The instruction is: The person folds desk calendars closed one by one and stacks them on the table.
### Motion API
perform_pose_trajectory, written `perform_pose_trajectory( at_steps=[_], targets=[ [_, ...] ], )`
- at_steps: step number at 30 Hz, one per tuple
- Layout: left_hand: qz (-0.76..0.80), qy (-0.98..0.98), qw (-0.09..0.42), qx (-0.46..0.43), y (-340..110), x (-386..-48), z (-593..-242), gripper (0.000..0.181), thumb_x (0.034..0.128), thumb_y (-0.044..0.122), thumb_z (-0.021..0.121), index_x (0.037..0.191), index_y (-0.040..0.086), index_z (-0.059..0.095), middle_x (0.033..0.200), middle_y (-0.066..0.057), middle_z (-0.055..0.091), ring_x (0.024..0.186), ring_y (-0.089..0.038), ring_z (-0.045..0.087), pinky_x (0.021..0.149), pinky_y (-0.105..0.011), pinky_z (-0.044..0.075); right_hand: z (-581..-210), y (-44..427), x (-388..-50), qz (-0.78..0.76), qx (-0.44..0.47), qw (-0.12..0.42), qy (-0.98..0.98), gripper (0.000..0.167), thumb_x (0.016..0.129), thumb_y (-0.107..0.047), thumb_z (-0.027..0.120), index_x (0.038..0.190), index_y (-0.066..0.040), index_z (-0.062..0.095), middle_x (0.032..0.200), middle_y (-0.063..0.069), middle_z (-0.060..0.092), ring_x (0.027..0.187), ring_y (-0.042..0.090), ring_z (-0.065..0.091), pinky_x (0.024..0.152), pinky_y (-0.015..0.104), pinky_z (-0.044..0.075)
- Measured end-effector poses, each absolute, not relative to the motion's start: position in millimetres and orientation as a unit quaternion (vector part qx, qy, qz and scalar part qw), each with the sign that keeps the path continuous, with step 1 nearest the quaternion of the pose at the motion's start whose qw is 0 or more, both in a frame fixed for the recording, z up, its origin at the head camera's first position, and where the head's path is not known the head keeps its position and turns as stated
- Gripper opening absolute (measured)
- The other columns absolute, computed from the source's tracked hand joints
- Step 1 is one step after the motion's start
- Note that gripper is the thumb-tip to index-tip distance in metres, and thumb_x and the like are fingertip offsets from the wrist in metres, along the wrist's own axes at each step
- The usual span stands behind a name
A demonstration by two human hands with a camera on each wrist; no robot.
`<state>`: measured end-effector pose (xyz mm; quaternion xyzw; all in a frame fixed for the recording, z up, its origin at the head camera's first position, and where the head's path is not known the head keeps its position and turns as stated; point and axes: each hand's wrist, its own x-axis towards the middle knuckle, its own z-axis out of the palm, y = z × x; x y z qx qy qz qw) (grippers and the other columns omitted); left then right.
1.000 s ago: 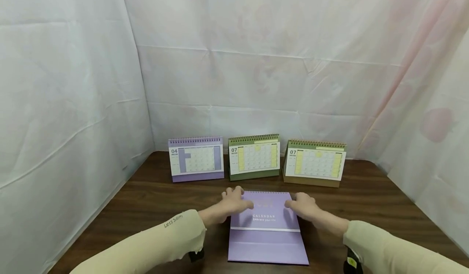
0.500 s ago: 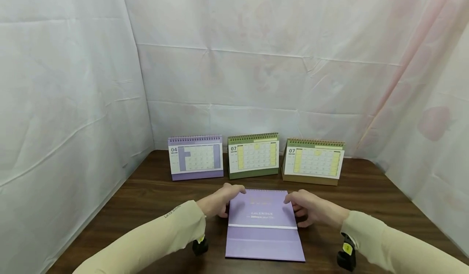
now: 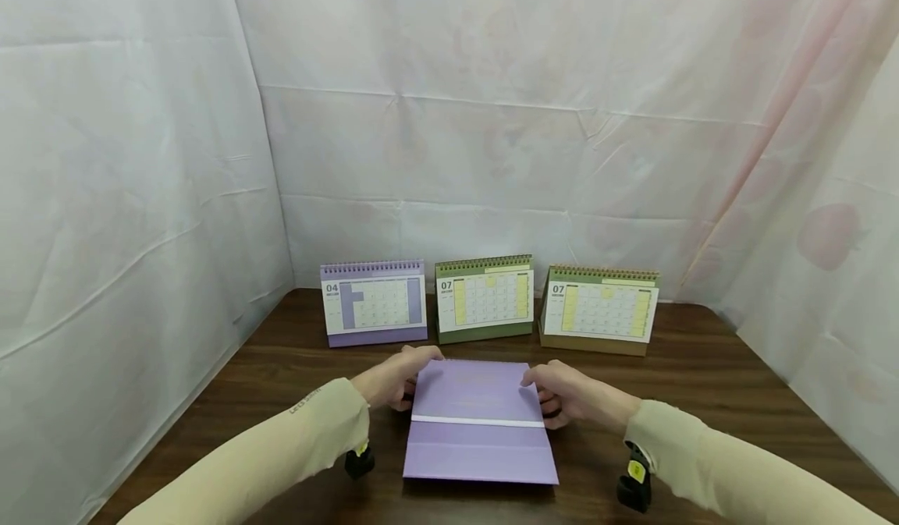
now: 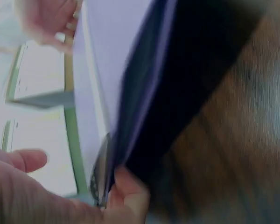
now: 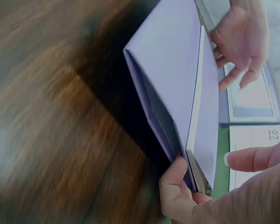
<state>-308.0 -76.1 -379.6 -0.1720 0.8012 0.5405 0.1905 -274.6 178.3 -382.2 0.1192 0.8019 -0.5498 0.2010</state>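
A purple desk calendar, folded nearly flat with a white band of page edges across it, is tilted between the hands in the head view. My left hand holds its left edge near the spiral end, fingers underneath. On the opposite edge, my right hand grips it the same way, fingertips tucked against the underside. Both wrist views show the calendar raised off the wood, a dark shadow below it. Each thumb stays on the upper side; whether the thumbs touch the cover is unclear.
Behind stand three calendars in a row: a purple one marked 04, a green one marked 07, and a brown-based one marked 07. They rest on a dark wooden table, with white fabric hanging around it.
The hands have gone from spread over the purple calendar to gripping its side edges. The calendar has shifted left and come up off the table. The standing calendars stay put.
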Motion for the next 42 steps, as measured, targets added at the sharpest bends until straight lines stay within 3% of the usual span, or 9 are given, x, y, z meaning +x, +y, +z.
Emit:
perform_pose_trajectory(
  at_steps=[4,6,13,21,25,30,35,42],
  targets=[
    [0.531,0.808,0.201,-0.16,-95.1,-313.9,-373.9,0.077,0.0828,0.04,0.064,0.141,0.002,0.032,0.122,-0.03,0.048,0.107,-0.041,0.053,0.077,-0.051,0.05,-380.6,163.3,-271.0,-0.564,0.106,0.197,0.795,0.038,0.086,-0.016,0.058,0.112,0.0,0.035,0.079,0.011,0.04,0.068,0.022,0.045,0.063,0.038,0.053],
    [0.511,0.82,0.207,-0.151,-104.2,-316.2,-371.6,0.077,0.0841,0.043,0.063,0.142,0.002,0.032,0.121,-0.03,0.048,0.105,-0.041,0.054,0.077,-0.051,0.051,-379.2,154.9,-268.9,-0.57,0.1,0.194,0.792,0.042,0.086,-0.016,0.058,0.116,0.001,0.034,0.081,0.012,0.041,0.069,0.023,0.045,0.063,0.038,0.054],
    [0.451,0.853,0.23,-0.127,-135.6,-318.5,-365.6,0.073,0.0876,0.05,0.058,0.139,0.003,0.035,0.106,-0.032,0.05,0.094,-0.04,0.057,0.072,-0.049,0.054,-377.4,128.3,-264.2,-0.596,0.096,0.187,0.775,0.044,0.085,-0.015,0.058,0.118,0.001,0.033,0.087,0.016,0.042,0.069,0.024,0.045,0.062,0.038,0.054],
    [0.42,0.869,0.235,-0.115,-166.6,-318.3,-359.1,0.067,0.0889,0.057,0.052,0.128,0.004,0.041,0.096,-0.025,0.055,0.084,-0.032,0.059,0.069,-0.043,0.05,-377.9,99.8,-261.7,-0.625,0.074,0.193,0.753,0.033,0.085,-0.013,0.058,0.109,0.0,0.04,0.082,0.013,0.044,0.063,0.02,0.046,0.061,0.039,0.057],
    [0.41,0.873,0.236,-0.118,-180.2,-318.8,-356.7,0.072,0.088,0.06,0.053,0.128,0.0,0.043,0.099,-0.025,0.054,0.086,-0.032,0.058,0.069,-0.044,0.052,-378.3,88.0,-261.2,-0.644,0.065,0.201,0.735,0.039,0.085,-0.013,0.058,0.115,0.003,0.038,0.085,0.014,0.044,0.066,0.022,0.049,0.065,0.042,0.059],
    [0.391,0.879,0.245,-0.125,-194.9,-318.7,-352.8,0.077,0.0886,0.059,0.051,0.128,-0.007,0.042,0.105,-0.028,0.054,0.091,-0.036,0.059,0.072,-0.047,0.052,-379.7,73.7,-261.9,-0.663,0.058,0.211,0.716,0.028,0.085,-0.012,0.057,0.104,0.003,0.042,0.084,0.013,0.044,0.069,0.024,0.053,0.068,0.047,0.059],
    [0.371,0.885,0.246,-0.135,-208.1,-320.2,-351.4,0.079,0.0901,0.058,0.049,0.127,-0.012,0.041,0.106,-0.03,0.055,0.092,-0.038,0.06,0.074,-0.048,0.053,-381.4,59.5,-262.3,-0.673,0.053,0.222,0.703,0.028,0.086,-0.011,0.057,0.105,0.004,0.044,0.089,0.016,0.045,0.075,0.028,0.057,0.07,0.049,0.059],
    [0.385,0.879,0.238,-0.149,-220.7,-320.6,-356.5,0.087,0.0866,0.061,0.053,0.134,-0.009,0.034,0.117,-0.035,0.051,0.099,-0.04,0.059,0.077,-0.049,0.051,-385.8,47.2,-263.0,-0.676,0.046,0.231,0.698,0.034,0.086,-0.012,0.057,0.109,0.011,0.047,0.093,0.021,0.048,0.08,0.032,0.059,0.071,0.051,0.058]
  ],
)
